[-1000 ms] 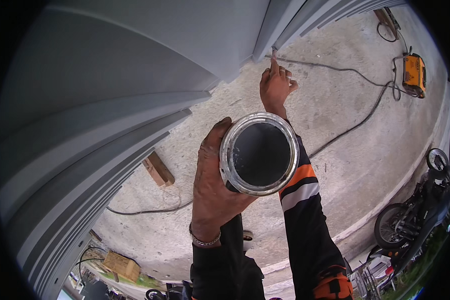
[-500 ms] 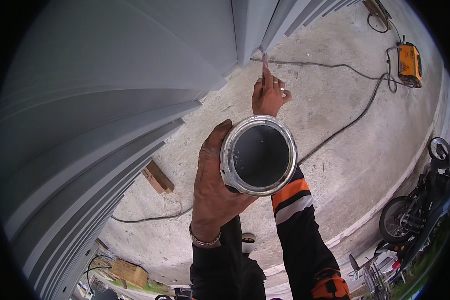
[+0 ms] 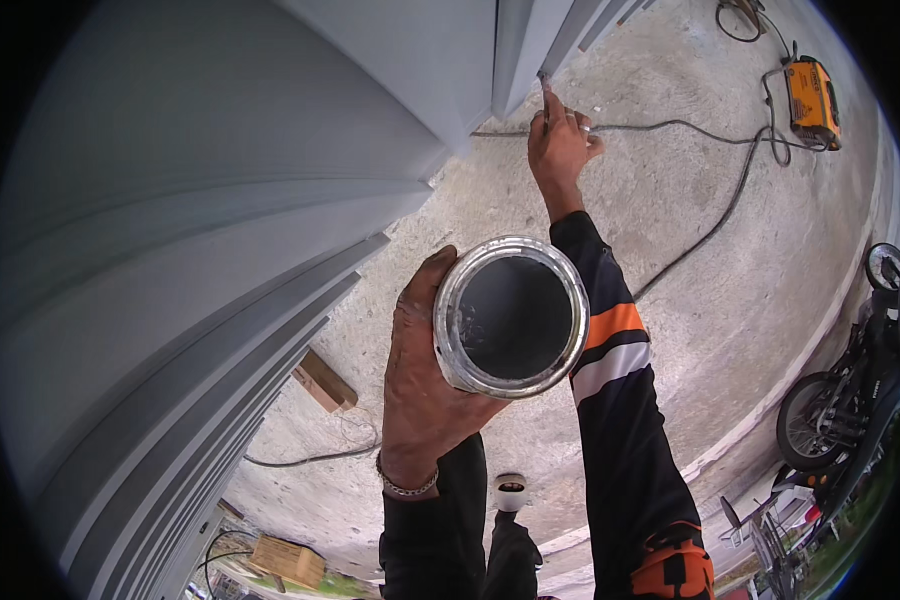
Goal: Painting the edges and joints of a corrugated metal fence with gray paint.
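Observation:
My left hand (image 3: 420,385) is closed round an open metal paint can (image 3: 511,386), held upright in the middle of the view. Grey paint (image 3: 515,315) lies inside it, below the rim. Farther ahead, my right hand (image 3: 560,150) grips a slim paintbrush (image 3: 544,80), mostly hidden by the fingers. The brush's tip is at the lower edge of a grey metal upright (image 3: 518,60), where I cannot make out the bristles. Large grey panels (image 3: 220,130) fill the left side.
A dark cable (image 3: 710,240) runs across the concrete floor (image 3: 700,370) to an orange boxy machine (image 3: 813,103) at far right. A motorcycle (image 3: 840,410) stands on the right. A brown block (image 3: 325,380) lies beside the panels, and a wooden box (image 3: 288,560) is at lower left.
My right hand has reached farther ahead and slightly right with the brush, showing more of its sleeve past the can. The left hand keeps the can nearly where it was. The view has shifted slightly.

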A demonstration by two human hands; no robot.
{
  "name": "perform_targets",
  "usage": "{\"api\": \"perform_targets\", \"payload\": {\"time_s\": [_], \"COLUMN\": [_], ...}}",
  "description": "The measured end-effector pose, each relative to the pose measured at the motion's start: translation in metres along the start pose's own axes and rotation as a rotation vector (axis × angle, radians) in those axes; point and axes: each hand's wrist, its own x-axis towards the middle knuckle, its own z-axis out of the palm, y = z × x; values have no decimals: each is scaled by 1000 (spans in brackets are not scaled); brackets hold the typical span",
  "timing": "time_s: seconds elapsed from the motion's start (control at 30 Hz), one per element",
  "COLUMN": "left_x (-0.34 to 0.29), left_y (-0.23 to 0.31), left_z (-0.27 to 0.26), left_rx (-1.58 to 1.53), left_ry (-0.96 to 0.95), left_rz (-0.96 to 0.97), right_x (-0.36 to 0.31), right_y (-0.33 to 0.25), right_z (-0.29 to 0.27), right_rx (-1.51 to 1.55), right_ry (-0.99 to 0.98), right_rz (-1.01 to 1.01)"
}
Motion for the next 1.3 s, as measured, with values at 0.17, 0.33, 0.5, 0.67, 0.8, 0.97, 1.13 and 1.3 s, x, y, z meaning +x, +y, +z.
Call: {"api": "perform_targets", "payload": {"time_s": [0.17, 0.33, 0.5, 0.67, 0.8, 0.97, 1.13, 1.3], "left_x": [12, 19, 27, 34, 40, 46, 50, 57], "left_y": [3, 2, 3, 4, 4, 6, 11, 13], "left_z": [5, 13, 10, 17, 20, 14, 30, 22], "left_rx": [-74, -75, -78, -85, -13, -16, -104, -60], "left_ry": [-26, -48, -59, -68, -90, -96, -135, -142], "left_rz": [-43, -55, -67, -72, -36, -68, -59, -61], "right_x": [-28, -6, -19, -5, -1, 34, 75, 57], "right_y": [-8, 5, -10, 11, 27, 11, 32, 23], "right_z": [5, 9, 7, 2, -9, 3, 2, 8], "right_rx": [-70, -35, -88, 2, 20, 97, -4, -107], "right_ry": [-23, 56, 36, 98, 75, 47, 134, 116], "right_rz": [133, 5, 125, 55, 246, 167, 167, 285]}}
